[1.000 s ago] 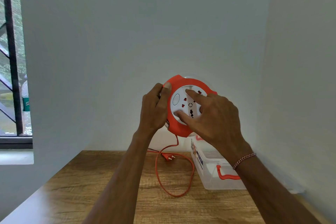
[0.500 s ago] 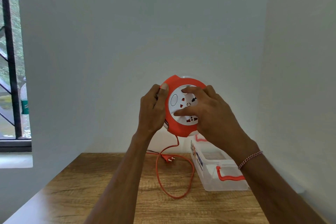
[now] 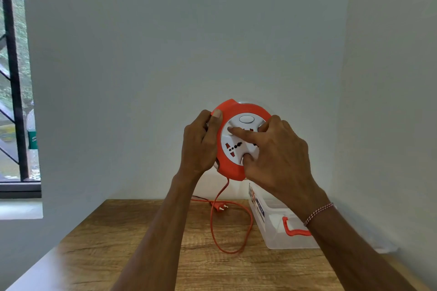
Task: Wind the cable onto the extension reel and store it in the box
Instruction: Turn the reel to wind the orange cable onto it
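Soft daylight from left, edges bowed

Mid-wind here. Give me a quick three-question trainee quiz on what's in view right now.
1. True or false: the cable is fully wound onto the extension reel.
2. Which hand grips the reel's orange rim? A) left hand B) right hand C) neither
3. Fill in: the plug lies on the wooden ____.

Key
1. False: a loop still lies on the table, beside the clear storage box.
2. A; the right hand's fingers press the white socket face.
3. table
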The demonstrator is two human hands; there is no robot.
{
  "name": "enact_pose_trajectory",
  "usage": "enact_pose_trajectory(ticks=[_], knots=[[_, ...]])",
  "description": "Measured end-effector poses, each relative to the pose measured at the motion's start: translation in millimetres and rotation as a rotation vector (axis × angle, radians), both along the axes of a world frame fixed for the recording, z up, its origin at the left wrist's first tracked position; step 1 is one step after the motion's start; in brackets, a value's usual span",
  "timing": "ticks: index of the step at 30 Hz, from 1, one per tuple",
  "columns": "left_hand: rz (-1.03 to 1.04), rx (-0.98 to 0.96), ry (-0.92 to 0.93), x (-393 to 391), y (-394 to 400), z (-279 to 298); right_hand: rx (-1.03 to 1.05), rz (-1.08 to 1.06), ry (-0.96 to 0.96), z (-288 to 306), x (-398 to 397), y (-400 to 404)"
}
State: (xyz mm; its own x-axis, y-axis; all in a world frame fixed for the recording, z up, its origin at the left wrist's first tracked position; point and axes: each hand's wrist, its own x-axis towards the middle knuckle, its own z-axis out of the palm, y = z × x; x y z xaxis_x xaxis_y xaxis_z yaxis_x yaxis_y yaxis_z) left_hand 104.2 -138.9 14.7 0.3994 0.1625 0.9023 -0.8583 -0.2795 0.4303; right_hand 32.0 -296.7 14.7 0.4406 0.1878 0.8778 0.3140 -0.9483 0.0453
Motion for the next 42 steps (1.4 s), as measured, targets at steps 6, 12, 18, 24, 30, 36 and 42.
enact_pose_trajectory(ticks=[6, 12, 18, 24, 30, 36, 42], knots=[[0.037, 0.016, -0.007, 1.2, 0.0, -0.4, 0.088, 0.024, 0.021, -4.0, -1.8, 4.6], [0.057, 0.026, -0.004, 2.3, 1.1, -0.7, 0.135, 0.059, 0.031, -7.6, 0.9, 6.3], [0.045, 0.017, -0.005, 0.6, 1.5, 0.6, 0.171, 0.094, 0.024, -9.3, 2.3, 5.5], [0.033, -0.005, -0.003, -0.1, -2.1, 0.2, 0.258, 0.109, -0.007, -6.2, 4.0, 6.1], [0.033, -0.009, 0.023, 0.9, 2.3, -1.2, 0.095, 0.073, -0.069, 3.0, 1.9, 0.4], [0.027, -0.018, 0.007, -1.4, 2.5, 2.1, -0.172, 0.197, -0.017, 15.5, -1.8, -13.1], [0.039, 0.018, -0.004, -0.1, -1.6, 0.4, -0.31, 0.025, 0.142, 14.1, -10.1, -4.6]])
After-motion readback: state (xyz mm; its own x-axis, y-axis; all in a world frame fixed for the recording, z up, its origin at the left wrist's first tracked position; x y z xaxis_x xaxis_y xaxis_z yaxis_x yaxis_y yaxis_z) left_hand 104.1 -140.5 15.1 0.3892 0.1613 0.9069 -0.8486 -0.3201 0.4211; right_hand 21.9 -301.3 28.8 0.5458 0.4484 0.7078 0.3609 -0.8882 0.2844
